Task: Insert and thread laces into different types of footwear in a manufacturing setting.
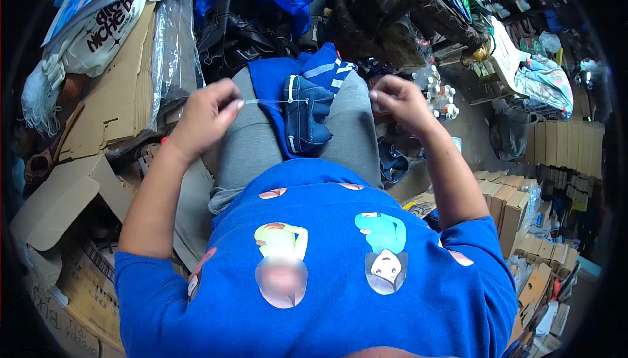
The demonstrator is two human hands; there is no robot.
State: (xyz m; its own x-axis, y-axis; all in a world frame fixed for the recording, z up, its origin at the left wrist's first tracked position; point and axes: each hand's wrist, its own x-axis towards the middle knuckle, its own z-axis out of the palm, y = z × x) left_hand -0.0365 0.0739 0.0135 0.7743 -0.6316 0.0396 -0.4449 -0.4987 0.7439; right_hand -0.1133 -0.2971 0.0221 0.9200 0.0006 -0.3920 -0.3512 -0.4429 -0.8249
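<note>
Dark denim piece [309, 119] sits on the blue cloth [266, 73] over our grey trousers [241, 149], between the hands. Our left hand [208, 115] pinches the pale thread [265, 102] running to it; our right hand [404, 102] has fingers curled together, can't tell on what. Looks like drawing a stitch: we should pull evenly, stop at snug, avoid puckering the denim.

I see room above right thigh [356, 129]; pale thread [255, 102] blocks between left fingers [226, 88] and denim piece [309, 129]; cardboard [118, 106] crowds left.
</note>
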